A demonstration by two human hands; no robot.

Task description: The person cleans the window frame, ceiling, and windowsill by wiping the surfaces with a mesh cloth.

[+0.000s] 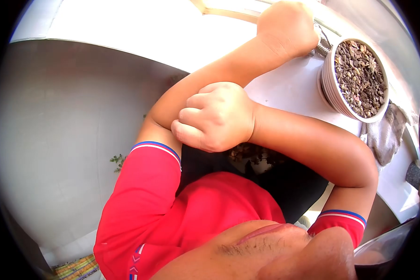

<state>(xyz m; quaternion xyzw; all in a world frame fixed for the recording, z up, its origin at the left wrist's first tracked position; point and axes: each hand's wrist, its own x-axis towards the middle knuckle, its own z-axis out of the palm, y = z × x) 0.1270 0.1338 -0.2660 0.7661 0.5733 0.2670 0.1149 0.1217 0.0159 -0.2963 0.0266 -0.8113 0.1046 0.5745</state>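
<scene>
My left arm reaches across the bright white ledge point(284, 88), and at its end my left hand point(287, 28) is curled into a fist with its fingers turned out of sight. A silvery, mesh-like item point(324, 39), partly covered, is right beside that wrist. My right hand point(217, 116) is closed, knuckles up, and rests on my left arm near the elbow crease. I see nothing in its fingers, though the fingertips are hidden. A white ribbed pot point(330, 88) filled with pebbly brown soil point(360, 77) stands to the right of both hands.
Grey cloth gloves point(387, 133) lie by the pot, and a dark grey object point(414, 174) sits at the far right. Below the ledge is a grey panel point(65, 130) with a small green sprig point(118, 161) before it. Dark leaves point(252, 153) show under my right forearm.
</scene>
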